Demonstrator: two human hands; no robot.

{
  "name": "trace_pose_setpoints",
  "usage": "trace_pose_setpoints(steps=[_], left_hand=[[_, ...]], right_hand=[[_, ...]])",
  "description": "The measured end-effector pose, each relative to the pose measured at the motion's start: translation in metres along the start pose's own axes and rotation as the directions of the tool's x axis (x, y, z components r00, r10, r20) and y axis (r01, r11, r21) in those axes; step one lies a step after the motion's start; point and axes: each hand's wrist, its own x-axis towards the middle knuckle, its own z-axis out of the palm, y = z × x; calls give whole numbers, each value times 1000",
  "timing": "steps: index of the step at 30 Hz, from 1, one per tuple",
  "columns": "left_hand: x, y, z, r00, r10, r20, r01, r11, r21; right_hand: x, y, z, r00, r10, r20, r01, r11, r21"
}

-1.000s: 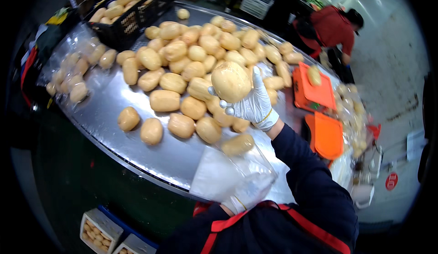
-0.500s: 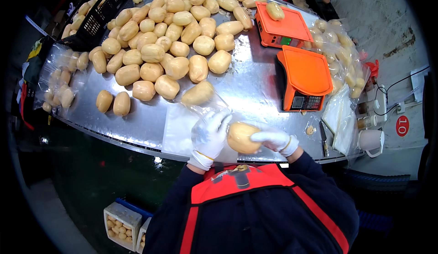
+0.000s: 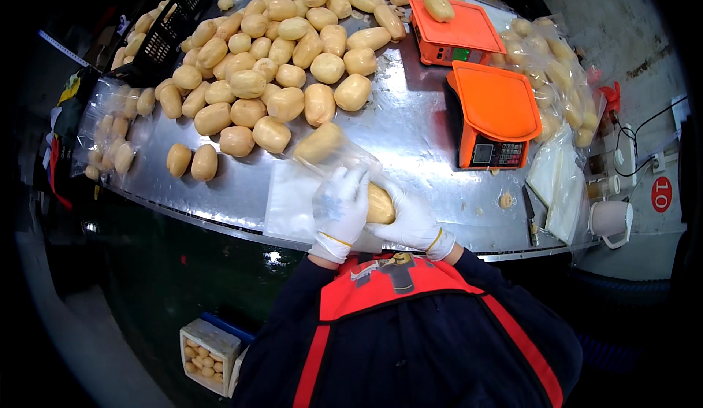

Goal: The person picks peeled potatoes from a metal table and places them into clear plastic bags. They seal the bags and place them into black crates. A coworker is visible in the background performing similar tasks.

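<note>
My left hand [image 3: 340, 206], in a white glove, is closed on the mouth of a clear plastic bag [image 3: 360, 157]. One pale tan lotus root piece [image 3: 319, 143] lies inside the bag's far end, on the table. Between my hands is a second lotus root piece [image 3: 380, 205], at the bag's opening. My gloved right hand [image 3: 411, 217] wraps round its right side; how deep it sits in the bag is hidden by my fingers. Flat under my left hand lie empty clear bags [image 3: 287, 197].
A large heap of lotus roots [image 3: 285, 104] covers the metal table's [image 3: 410, 126] far left. Two orange scales [image 3: 494, 104] stand on the right, the farther bearing one root. Filled bags [image 3: 545, 64] lie beyond them. At the right edge are a knife [image 3: 530, 216] and a white mug [image 3: 611, 219].
My right hand has carried the lotus root leftward to my left hand and the bag's mouth, and its fingers now cover more of it. The whole view has shifted slightly.
</note>
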Motion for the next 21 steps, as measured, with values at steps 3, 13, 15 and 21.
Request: trace_pose_setpoints(steps=[3,13,15,21], left_hand=[[-7,5,0,999,29,24,-30,999,44],[-8,-10,11,997,74,-35,-76,996,-52],[-6,-8,11,995,101,5,-100,993,-61],[-15,-7,2,993,92,71,-87,993,-80]], right_hand=[[16,32,24,993,100,-61,-71,932,356],[2,4,25,964,-243,-110,208,943,-261],[8,9,28,982,-148,-117,119,968,-220],[32,31,45,929,370,-23,-263,701,663]])
